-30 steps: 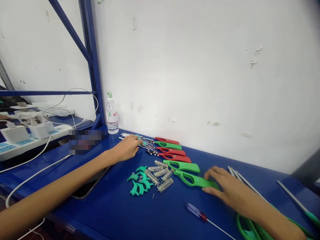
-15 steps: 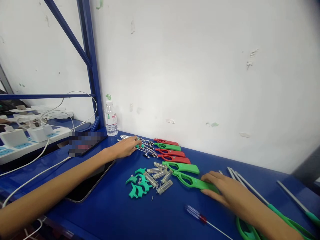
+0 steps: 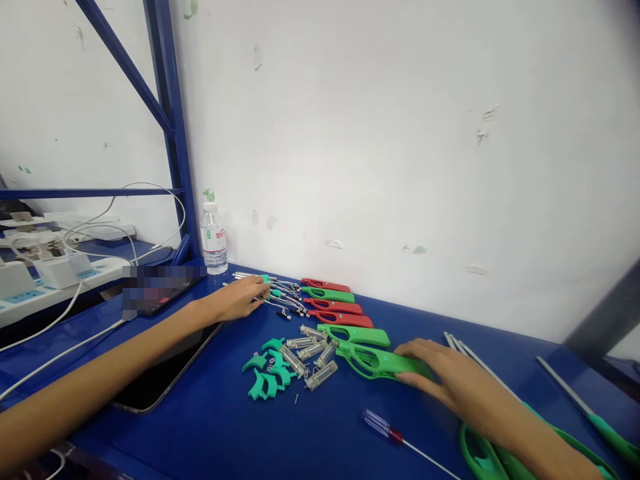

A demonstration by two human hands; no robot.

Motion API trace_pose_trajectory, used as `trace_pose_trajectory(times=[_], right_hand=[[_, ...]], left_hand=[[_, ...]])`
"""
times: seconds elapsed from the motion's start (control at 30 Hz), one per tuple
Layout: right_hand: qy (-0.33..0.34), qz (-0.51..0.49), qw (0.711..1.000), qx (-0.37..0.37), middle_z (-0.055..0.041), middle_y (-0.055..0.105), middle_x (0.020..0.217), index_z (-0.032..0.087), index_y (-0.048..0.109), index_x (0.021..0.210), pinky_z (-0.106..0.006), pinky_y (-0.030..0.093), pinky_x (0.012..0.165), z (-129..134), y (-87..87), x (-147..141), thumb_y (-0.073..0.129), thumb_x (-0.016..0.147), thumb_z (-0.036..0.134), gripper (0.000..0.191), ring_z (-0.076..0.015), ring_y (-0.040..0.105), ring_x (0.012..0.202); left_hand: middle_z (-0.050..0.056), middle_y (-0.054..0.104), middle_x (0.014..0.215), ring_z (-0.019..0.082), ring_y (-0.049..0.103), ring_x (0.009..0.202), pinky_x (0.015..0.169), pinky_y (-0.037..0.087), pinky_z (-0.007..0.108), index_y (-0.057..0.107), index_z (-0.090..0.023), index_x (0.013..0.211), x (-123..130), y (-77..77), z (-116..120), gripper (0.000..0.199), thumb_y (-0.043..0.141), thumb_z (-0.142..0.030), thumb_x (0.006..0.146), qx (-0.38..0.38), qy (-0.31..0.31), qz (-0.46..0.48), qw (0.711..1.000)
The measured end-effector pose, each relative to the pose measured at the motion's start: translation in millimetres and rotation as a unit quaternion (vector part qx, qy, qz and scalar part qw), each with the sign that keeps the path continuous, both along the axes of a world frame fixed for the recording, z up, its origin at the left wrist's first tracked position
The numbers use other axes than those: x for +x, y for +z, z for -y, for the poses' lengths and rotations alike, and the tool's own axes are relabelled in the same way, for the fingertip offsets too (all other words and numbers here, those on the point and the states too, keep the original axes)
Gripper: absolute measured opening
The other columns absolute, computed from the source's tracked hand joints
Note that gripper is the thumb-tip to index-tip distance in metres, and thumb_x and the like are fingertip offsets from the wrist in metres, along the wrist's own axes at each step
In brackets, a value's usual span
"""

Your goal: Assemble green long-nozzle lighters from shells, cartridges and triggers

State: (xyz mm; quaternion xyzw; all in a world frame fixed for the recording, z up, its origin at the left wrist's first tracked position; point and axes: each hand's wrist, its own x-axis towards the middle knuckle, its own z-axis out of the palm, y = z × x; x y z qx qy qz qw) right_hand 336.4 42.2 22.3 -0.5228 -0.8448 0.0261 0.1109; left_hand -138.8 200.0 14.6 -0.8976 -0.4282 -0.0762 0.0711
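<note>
My left hand [image 3: 241, 297] reaches to the metal rods with wires [image 3: 281, 293] at the back left; its fingers are bent together on one of them. My right hand [image 3: 425, 370] has its thumb and fingers around the near end of a green lighter casing [image 3: 383, 362], which lies on the blue table. Beyond it are another green casing [image 3: 361, 335] and a row of red casings [image 3: 340, 319] with one more green. Clear fuel tanks [image 3: 321, 375] and teal trigger pieces [image 3: 270, 385] lie in a pile between my hands.
A screwdriver [image 3: 383, 425] and a small screw [image 3: 296, 399] lie near the front. Green-handled lighters [image 3: 613, 433] are at right. A tablet [image 3: 155, 383], phone [image 3: 173, 293], water bottle [image 3: 214, 240] and power strip [image 3: 107, 271] stand or lie at left.
The view has shifted slightly to the right. My left hand has moved a little on the wired rods; my right hand stays at the green casing.
</note>
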Motion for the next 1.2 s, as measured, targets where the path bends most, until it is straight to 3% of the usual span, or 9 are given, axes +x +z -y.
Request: trace_pose_trajectory(times=[0.17, 0.33, 0.5, 0.63, 0.7, 0.8, 0.97, 1.07, 1.2], right_hand=[[-0.083, 0.03, 0.996, 0.028, -0.0134, 0.079, 0.133, 0.026, 0.074, 0.137, -0.05, 0.063, 0.095, -9, -3.9, 28, 0.049, 0.113, 0.05, 0.041, -0.0374, 0.078, 0.116], [-0.137, 0.06, 0.988, 0.03, -0.0124, 0.083, 0.126, 0.028, 0.078, 0.124, -0.044, 0.064, 0.087, -17, -15.4, 55, 0.055, 0.107, 0.045, 0.033, -0.0375, 0.08, 0.114], [-0.164, 0.068, 0.983, 0.038, -0.0127, 0.083, 0.126, 0.026, 0.077, 0.126, -0.046, 0.063, 0.09, -17, -15.9, 58, 0.057, 0.107, 0.042, 0.032, -0.0369, 0.08, 0.112], [-0.199, 0.066, 0.977, 0.046, -0.0146, 0.083, 0.116, 0.021, 0.077, 0.122, -0.047, 0.062, 0.08, -19, -20.0, 47, 0.057, 0.109, 0.039, 0.03, -0.0392, 0.081, 0.105], [-0.205, 0.058, 0.976, 0.049, -0.0168, 0.082, 0.116, 0.018, 0.076, 0.124, -0.049, 0.061, 0.083, -21, -21.0, 40, 0.057, 0.109, 0.038, 0.031, -0.0405, 0.079, 0.108], [-0.178, 0.03, 0.982, 0.046, -0.019, 0.079, 0.125, 0.019, 0.074, 0.133, -0.054, 0.058, 0.096, -21, -17.1, 29, 0.054, 0.112, 0.042, 0.037, -0.0414, 0.073, 0.12], [-0.066, -0.031, 0.997, -0.035, -0.0069, 0.079, 0.123, 0.03, 0.077, 0.119, -0.044, 0.055, 0.105, -9, -7.1, 9, 0.063, 0.108, 0.058, 0.034, -0.031, 0.07, 0.12], [-0.045, -0.052, 0.995, -0.074, -0.0053, 0.077, 0.114, 0.028, 0.076, 0.113, -0.047, 0.054, 0.104, -5, -7.1, 1, 0.075, 0.099, 0.057, 0.032, -0.0312, 0.071, 0.114], [-0.028, -0.073, 0.993, -0.094, -0.0042, 0.074, 0.111, 0.027, 0.069, 0.11, -0.05, 0.048, 0.111, -5, -9.4, -1, 0.067, 0.105, 0.051, 0.024, -0.0289, 0.07, 0.11]], left_hand=[[0.011, 0.07, 0.139, 0.028, 0.073, 0.116, 0.098, 0.065, 0.05, 0.068, -0.019, 0.138, -7, -2.6, -7, 0.036, 0.074, -0.04, 0.108, 0.005, -0.031, -0.021, 0.999], [0.011, 0.071, 0.138, 0.027, 0.074, 0.115, 0.097, 0.065, 0.049, 0.069, -0.02, 0.137, -15, -0.1, -11, 0.035, 0.073, -0.04, 0.109, 0.027, -0.029, -0.017, 0.999], [0.011, 0.071, 0.136, 0.026, 0.074, 0.113, 0.096, 0.065, 0.048, 0.069, -0.019, 0.136, -23, 19.2, -7, 0.034, 0.073, -0.04, 0.109, 0.048, -0.02, 0.009, 0.999], [0.01, 0.072, 0.133, 0.026, 0.074, 0.11, 0.094, 0.066, 0.047, 0.069, -0.019, 0.134, -24, 37.3, 4, 0.033, 0.073, -0.04, 0.109, 0.062, -0.018, 0.052, 0.997], [0.01, 0.072, 0.131, 0.025, 0.074, 0.108, 0.093, 0.066, 0.046, 0.07, -0.019, 0.132, -21, 46.0, 14, 0.032, 0.073, -0.04, 0.109, 0.07, -0.015, 0.085, 0.994], [0.008, 0.073, 0.125, 0.024, 0.074, 0.105, 0.092, 0.065, 0.045, 0.071, -0.018, 0.127, -13, 59.9, 38, 0.03, 0.072, -0.041, 0.109, 0.081, -0.007, 0.147, 0.986], [0.006, 0.076, 0.109, 0.024, 0.074, 0.101, 0.094, 0.058, 0.04, 0.067, -0.022, 0.113, 6, 79.0, 85, 0.027, 0.054, -0.046, 0.113, 0.062, 0.019, 0.267, 0.961], [0.005, 0.079, 0.103, 0.024, 0.076, 0.096, 0.089, 0.058, 0.036, 0.064, -0.023, 0.114, 11, 79.7, 106, 0.031, 0.054, -0.052, 0.111, 0.016, 0.04, 0.333, 0.942], [0.004, 0.079, 0.095, 0.027, 0.08, 0.093, 0.085, 0.061, 0.035, 0.064, -0.024, 0.109, 9, 70.8, 123, 0.039, 0.06, -0.063, 0.105, -0.039, 0.062, 0.419, 0.905]])
